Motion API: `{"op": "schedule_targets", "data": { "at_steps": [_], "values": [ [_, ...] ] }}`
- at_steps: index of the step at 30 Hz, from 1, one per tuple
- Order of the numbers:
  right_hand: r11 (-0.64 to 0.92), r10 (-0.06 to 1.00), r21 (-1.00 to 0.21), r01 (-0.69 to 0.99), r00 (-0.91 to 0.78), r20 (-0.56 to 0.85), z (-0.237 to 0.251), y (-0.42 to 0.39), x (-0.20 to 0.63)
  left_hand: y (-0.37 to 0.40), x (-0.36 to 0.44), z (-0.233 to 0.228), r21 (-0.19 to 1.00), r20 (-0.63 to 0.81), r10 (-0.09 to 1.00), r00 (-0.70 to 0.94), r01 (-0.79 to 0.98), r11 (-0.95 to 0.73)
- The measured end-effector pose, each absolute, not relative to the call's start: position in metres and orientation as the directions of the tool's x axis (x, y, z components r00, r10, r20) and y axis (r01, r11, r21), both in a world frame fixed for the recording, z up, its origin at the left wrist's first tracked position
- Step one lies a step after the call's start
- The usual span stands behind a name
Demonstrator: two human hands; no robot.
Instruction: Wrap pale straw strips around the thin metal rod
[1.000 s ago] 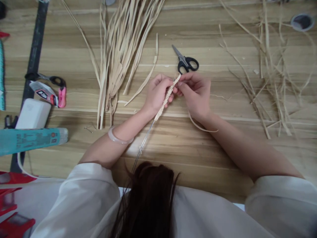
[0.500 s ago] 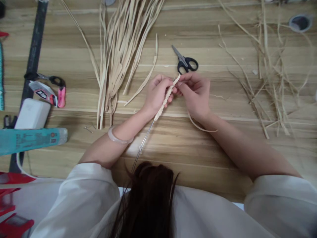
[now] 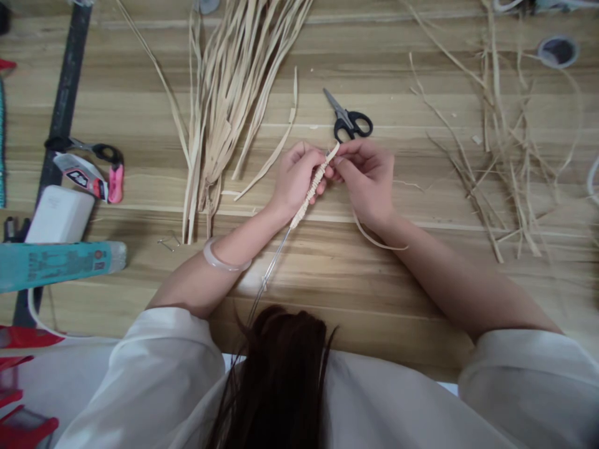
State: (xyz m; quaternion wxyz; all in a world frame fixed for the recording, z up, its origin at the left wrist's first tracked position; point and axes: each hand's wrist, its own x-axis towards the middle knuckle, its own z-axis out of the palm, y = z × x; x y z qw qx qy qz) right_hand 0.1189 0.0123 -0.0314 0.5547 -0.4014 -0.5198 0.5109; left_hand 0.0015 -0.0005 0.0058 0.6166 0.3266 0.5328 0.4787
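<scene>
My left hand [image 3: 299,178] is closed around a thin wire stem [image 3: 277,254] whose upper part is wrapped in a knotted braid of pale plant strips [image 3: 309,202]. At the top of the braid my right hand [image 3: 367,181] pinches a flat strip, its fingertips touching those of the left. That strip's loose tail [image 3: 377,242] hangs out below the right palm and curves to the right. Bare wire runs from the braid down toward my body. Just beyond the right fingers lie black-handled scissors [image 3: 349,120], slightly spread.
A bundle of dried strips [image 3: 229,106] lies beyond my left arm, a single strip [image 3: 276,153] beside it. Tangled strips [image 3: 505,162] spread at right. On the left are a white power adapter [image 3: 60,215], a teal tube [image 3: 60,265], a second pair of scissors [image 3: 88,148] and a pink cutter [image 3: 116,183].
Both hands hold almost the same pose on the braid. The view has shifted slightly, so things on the right sit a little further left.
</scene>
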Motion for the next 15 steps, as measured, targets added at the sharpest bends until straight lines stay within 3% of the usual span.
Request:
{"op": "schedule_targets", "data": {
  "at_steps": [5, 15],
  "values": [
    [0.16, 0.983, -0.978, -0.131, -0.073, 0.17, -0.032, 0.0123, 0.1188, -0.0007, 0.001, 0.0033, 0.937, -0.266, 0.964, -0.01, -0.238, 0.256],
    [0.166, 0.982, -0.983, -0.075, -0.074, 0.171, -0.0328, 0.012, 0.1194, -0.0006, 0.0025, 0.009, 0.9, -0.405, 0.912, -0.066, -0.203, 0.386]
  ]
}}
